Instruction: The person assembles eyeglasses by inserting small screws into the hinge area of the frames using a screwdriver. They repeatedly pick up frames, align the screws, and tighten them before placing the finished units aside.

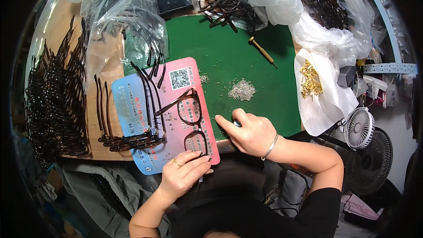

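Right then, biggest first: the green mat [246, 57] covered the middle of the bench, and a long dark row of finished spectacle frames [53, 105] ran down the wooden top at the far left. Clear plastic bags [119, 13] of loose temple arms crowded the back, and white bags [317, 31] were heaped at the right, one sheet carrying a little pile of gold hinges [310, 79]. Off the bench at the right stood a small white fan [360, 128].

Closer in, a pink and blue card [136, 105] lay half on the mat, with a bunch of dark temple arms [132, 141] resting across its left part. On the pink half sat the dark glasses frame [191, 123], lenses facing up, one temple swung open towards the left. The left hand [183, 174] had its fingers curled down together, fingertips pressing on the lower rim of that frame. The right hand [249, 134] lay just beside the frame on the mat edge, closed around a small tool whose tip pointed at the frame's hinge side; what tool it was, I could not tell.

Smaller still: a wooden-handled screwdriver [262, 52] lay alone on the mat, and a heap of tiny silver screws [241, 90] sat near the right hand.
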`<action>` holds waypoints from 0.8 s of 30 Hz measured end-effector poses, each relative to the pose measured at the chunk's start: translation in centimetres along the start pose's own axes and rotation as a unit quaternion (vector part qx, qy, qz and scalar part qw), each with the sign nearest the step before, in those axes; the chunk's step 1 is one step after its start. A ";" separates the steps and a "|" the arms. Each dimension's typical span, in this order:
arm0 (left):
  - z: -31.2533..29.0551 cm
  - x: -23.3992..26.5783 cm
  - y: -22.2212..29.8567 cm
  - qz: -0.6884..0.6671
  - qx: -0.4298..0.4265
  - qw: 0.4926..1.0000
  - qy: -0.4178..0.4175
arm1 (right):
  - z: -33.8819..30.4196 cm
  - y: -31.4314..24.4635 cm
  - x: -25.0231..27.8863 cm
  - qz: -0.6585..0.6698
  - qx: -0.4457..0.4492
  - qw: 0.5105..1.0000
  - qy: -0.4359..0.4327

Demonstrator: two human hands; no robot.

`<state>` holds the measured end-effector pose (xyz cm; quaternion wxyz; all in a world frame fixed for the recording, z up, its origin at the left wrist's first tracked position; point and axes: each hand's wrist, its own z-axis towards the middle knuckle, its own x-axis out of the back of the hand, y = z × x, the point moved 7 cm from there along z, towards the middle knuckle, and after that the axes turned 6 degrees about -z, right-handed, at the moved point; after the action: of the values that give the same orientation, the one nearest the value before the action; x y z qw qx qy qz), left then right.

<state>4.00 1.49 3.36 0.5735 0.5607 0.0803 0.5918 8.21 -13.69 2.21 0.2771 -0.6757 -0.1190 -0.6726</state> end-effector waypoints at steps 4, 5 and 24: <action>-1.2 -1.0 -0.3 0.044 -0.012 0.999 -0.001 | -0.1 0.0 -0.3 -0.007 -0.001 1.000 0.003; -1.2 -1.0 -0.3 0.053 -0.010 0.999 0.005 | -0.1 0.0 -0.3 -0.012 0.005 1.000 0.000; -0.4 -2.3 -1.1 0.092 0.015 0.993 0.074 | -0.5 -0.4 -1.2 -0.058 -0.003 0.998 0.005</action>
<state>3.69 0.37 1.09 0.5008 0.5287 0.0795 0.6807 7.48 -13.38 1.06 0.2365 -0.6652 -0.1543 -0.6912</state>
